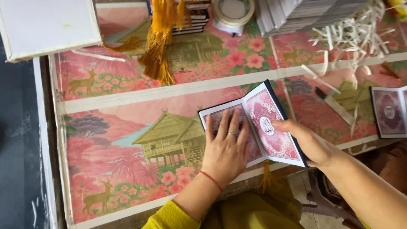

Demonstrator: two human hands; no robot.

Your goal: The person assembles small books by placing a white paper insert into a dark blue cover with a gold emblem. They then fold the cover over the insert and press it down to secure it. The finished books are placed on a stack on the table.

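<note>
A small book (271,127) with a dark cover lies opened on the table, showing pink patterned endpapers with a white round emblem. My left hand (227,148) lies flat on its left page, fingers spread, with a ring and a red thread at the wrist. My right hand (307,142) holds up the right half of the book, thumb on the pink page. A yellow tassel (267,178) hangs from the book below the table edge.
The table carries a pink cloth (127,140) printed with houses, deer and flowers. A bunch of yellow tassels (159,46), a tape roll (233,10), stacked booklets (305,12), white paper strips (352,36), a white box (46,25) and another opened book (390,111) lie around.
</note>
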